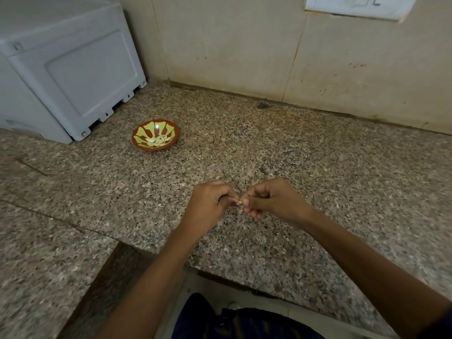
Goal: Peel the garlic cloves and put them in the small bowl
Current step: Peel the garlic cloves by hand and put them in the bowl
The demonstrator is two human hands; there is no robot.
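A small garlic clove (240,203) is pinched between the fingertips of both hands, just above the granite counter. My left hand (210,204) curls round it from the left and my right hand (271,201) from the right. Most of the clove is hidden by the fingers. The small bowl (171,140), red-brown outside with a green and red pattern inside, stands on the counter to the far left of the hands. Several pale peeled cloves (156,141) lie in its bottom.
A large grey-white plastic appliance (66,69) stands at the back left, close behind the bowl. A beige tiled wall (269,50) closes off the back. The speckled granite counter (318,167) has a stepped front edge (151,253) below my arms.
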